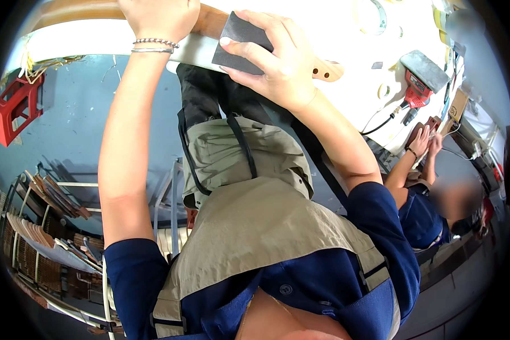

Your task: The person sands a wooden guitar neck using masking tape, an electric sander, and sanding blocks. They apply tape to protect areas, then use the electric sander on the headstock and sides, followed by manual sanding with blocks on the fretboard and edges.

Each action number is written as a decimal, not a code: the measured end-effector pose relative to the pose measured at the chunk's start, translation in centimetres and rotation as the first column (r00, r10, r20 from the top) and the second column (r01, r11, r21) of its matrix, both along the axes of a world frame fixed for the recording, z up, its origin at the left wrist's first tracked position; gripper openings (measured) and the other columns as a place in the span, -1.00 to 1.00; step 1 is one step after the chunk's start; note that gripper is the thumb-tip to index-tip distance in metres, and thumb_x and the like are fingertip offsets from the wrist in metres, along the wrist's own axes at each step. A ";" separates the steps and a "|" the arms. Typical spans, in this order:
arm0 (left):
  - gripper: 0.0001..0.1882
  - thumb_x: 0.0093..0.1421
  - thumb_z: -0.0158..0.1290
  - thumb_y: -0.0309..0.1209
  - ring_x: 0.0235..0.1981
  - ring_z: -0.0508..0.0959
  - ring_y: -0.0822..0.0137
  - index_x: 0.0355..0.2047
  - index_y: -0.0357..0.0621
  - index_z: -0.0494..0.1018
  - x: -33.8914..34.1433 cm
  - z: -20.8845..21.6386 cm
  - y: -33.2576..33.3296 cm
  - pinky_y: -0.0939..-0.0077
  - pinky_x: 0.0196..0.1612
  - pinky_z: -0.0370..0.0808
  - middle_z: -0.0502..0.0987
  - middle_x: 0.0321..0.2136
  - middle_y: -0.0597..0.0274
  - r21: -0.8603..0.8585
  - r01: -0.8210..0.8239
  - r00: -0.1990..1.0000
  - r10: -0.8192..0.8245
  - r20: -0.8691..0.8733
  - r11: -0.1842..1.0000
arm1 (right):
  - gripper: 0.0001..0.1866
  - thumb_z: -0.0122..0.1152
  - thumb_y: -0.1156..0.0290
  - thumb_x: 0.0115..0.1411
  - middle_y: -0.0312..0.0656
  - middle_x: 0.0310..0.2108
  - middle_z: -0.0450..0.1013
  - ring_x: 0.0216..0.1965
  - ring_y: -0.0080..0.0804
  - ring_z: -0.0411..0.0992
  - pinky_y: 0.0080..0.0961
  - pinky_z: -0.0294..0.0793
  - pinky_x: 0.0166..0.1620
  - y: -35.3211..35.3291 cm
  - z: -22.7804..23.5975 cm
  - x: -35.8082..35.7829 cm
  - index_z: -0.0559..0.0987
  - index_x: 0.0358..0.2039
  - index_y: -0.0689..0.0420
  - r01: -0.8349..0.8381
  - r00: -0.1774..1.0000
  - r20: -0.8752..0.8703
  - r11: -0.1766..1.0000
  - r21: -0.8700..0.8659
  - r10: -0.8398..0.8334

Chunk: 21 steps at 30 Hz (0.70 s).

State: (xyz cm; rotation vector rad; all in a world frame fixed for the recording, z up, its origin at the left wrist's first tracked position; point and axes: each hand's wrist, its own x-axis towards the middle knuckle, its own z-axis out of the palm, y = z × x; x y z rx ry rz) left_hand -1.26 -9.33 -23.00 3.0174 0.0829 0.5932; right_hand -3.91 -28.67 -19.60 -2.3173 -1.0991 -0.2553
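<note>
A long, curved wooden piece (pixel 209 22) lies along the near edge of the white worktable, brown on the left and paler at its right end, where two dark holes show. My left hand (pixel 161 17) is closed over it at the top edge of the head view; its fingertips are hidden. A dark grey sanding pad (pixel 241 44) is in my right hand (pixel 283 56), pressed flat on the wood. The fingers and thumb of that hand spread across the pad's top and grip it.
A red power sander (pixel 418 93) with a grey plate and black cord lies on the worktable (pixel 351 107) at right, near tape rolls (pixel 384 90). Beyond, a co-worker (pixel 422 215) handles a reddish-brown piece. A red stool (pixel 18 107) and a rack of wooden parts (pixel 56 243) are at left.
</note>
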 end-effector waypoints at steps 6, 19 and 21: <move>-0.48 0.12 -0.06 -0.25 0.20 0.13 0.01 0.11 -0.07 0.27 -0.3 -0.1 0.4 -0.07 0.20 0.00 0.22 0.13 0.03 -0.074 0.035 0.999 -0.032 0.044 0.997 | -0.53 0.49 0.42 -0.38 -0.08 -0.02 0.39 -0.12 -0.16 0.41 -0.31 0.43 -0.13 -10.9 3.1 -5.5 0.61 -0.31 -0.05 0.194 0.965 -0.137 0.958 -0.210 -0.225; -0.62 0.18 0.02 -0.17 0.20 0.19 0.04 0.01 0.16 0.46 -11.7 0.9 -8.3 -0.14 0.23 -0.06 0.25 0.14 0.06 -0.328 0.138 0.978 -0.180 -0.101 0.934 | -0.54 0.51 0.40 -0.26 0.06 0.05 0.30 0.06 -0.13 0.33 -0.28 0.35 0.04 -12.6 1.7 -8.0 0.55 -0.28 0.17 0.585 0.782 -0.288 0.810 0.033 -0.553; -0.60 0.17 0.02 -0.14 0.21 0.15 -0.01 0.03 0.19 0.46 -12.4 1.0 -9.0 -0.18 0.23 -0.09 0.20 0.15 0.01 -0.320 0.095 0.982 -0.141 -0.124 0.943 | -0.54 0.51 0.40 -0.27 0.08 0.05 0.29 0.05 -0.11 0.33 -0.27 0.36 0.04 -12.3 1.4 -8.5 0.55 -0.28 0.16 0.591 0.775 -0.302 0.806 0.037 -0.555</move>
